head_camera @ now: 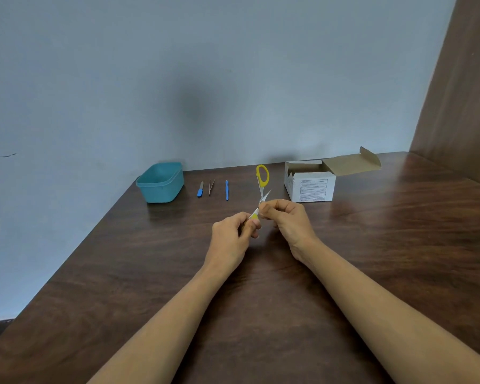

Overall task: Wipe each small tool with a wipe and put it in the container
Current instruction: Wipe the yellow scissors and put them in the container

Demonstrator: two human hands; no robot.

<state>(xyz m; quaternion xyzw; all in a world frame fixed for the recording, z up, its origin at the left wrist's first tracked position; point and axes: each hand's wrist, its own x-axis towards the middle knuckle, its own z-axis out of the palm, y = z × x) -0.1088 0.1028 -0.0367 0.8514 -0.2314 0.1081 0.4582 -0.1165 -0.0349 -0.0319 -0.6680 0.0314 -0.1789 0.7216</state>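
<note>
Left hand [234, 231] pinches lower end of wipe packet [257, 210], right hand [286, 217] pinches upper end, both held above table [372, 245].
Risk: uneven pull, packet slips, wipe drops.
Behind, unwiped: container [161, 182], blue file [200, 189], tweezers [211, 187], blue pick [227, 189], scissors [262, 176] nearest hands, open box [311, 184].

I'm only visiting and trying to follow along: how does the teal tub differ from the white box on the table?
The teal container is rounded and plain; the white cardboard box is square-edged with a printed label. The container shows no lid; the box has a flap folded back. The container stands left of the yellow-handled scissors, the box right of them. Both stand open-topped on the wooden table.
</note>
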